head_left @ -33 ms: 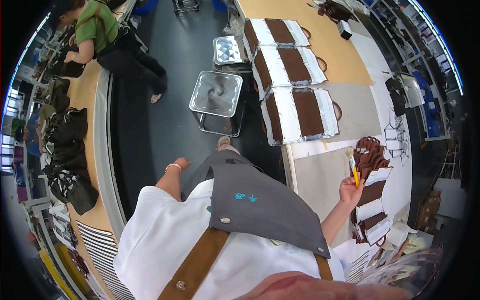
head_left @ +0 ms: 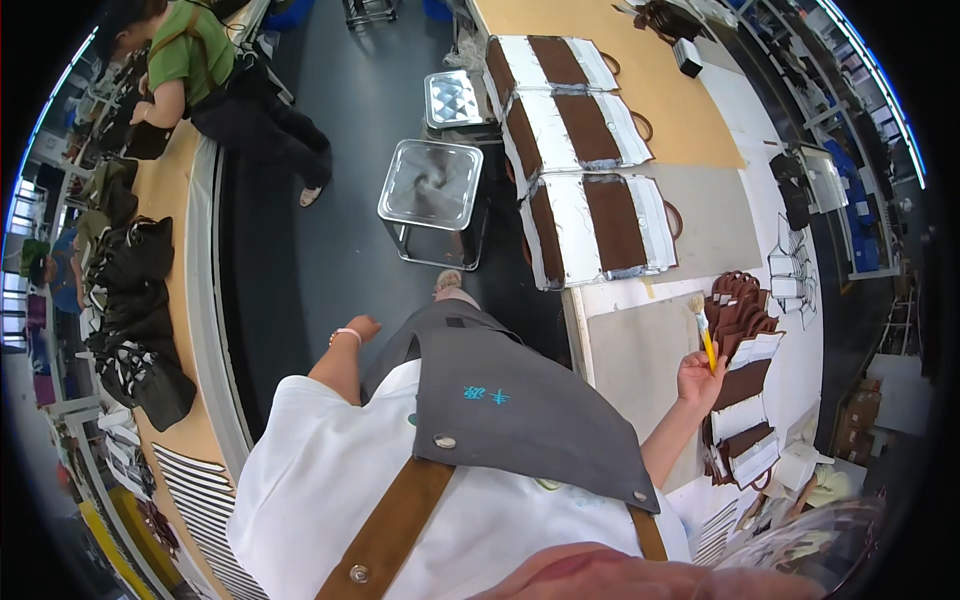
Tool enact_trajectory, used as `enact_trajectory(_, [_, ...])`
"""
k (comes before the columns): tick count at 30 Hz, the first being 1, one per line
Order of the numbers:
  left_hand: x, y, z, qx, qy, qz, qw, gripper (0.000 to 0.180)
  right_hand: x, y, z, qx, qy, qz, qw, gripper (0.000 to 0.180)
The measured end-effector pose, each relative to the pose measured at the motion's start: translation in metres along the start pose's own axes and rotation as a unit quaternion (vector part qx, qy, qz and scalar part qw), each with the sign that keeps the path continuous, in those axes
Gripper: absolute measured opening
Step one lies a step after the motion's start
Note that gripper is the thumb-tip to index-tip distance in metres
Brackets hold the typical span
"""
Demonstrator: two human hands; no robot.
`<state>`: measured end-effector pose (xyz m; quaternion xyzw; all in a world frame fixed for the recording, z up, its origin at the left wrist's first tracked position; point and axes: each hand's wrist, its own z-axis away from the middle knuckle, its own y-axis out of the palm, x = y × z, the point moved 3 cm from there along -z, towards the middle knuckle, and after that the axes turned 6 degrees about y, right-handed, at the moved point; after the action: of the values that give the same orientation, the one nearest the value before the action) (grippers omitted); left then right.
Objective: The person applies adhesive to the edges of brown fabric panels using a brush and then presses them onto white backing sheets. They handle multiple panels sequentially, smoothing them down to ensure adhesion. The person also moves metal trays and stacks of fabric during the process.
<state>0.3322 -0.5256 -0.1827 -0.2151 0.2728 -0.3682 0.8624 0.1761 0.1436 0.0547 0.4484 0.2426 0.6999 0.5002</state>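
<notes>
My right hand is closed around the yellow handle of a brush, its pale bristles pointing away from me. It is raised over the right-hand table, beside a row of overlapping brown and white bag pieces with handles. Farther off on that table lie three flat brown and white bag panels, side by side, with brown loop handles along their right edges. My left hand hangs by my side above the floor, fingers curled loosely, with nothing visible in it and a bracelet on the wrist.
Two metal stools stand on the dark floor along the right-hand table. On the left, a long table bears dark bags and rows of thin strips. A person in a green top leans over its far end.
</notes>
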Motion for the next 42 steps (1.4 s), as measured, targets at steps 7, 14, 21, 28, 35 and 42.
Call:
enact_trajectory(7, [0.004,-0.033,0.002,-0.055,0.036,0.053,0.996,0.039,-0.046,0.041,-0.036,0.048,0.055,0.009,0.997,0.033])
enact_trajectory(14, [0.001,-0.094,-0.084,-0.015,-0.148,0.343,0.928,0.046,-0.051,0.086,-0.025,0.031,-0.022,0.11,0.993,0.033])
enact_trajectory(21, [-0.036,-0.151,-0.263,-0.225,0.011,0.224,0.948,0.072,-0.067,0.12,-0.036,-0.175,-0.114,0.269,0.94,0.032])
enact_trajectory(28, [-0.054,-0.165,-0.341,-0.051,-0.048,0.24,0.968,0.077,-0.154,0.217,-0.085,-0.183,-0.117,0.373,0.902,0.032])
enact_trajectory(35, [-0.084,-0.185,-0.356,0.103,-0.008,0.262,0.959,0.079,-0.196,0.252,-0.122,-0.195,-0.102,0.379,0.899,0.032])
enact_trajectory(42, [-0.114,-0.246,-0.488,-0.145,0.047,0.385,0.91,0.081,-0.219,0.272,-0.154,-0.208,-0.123,0.417,0.876,0.032])
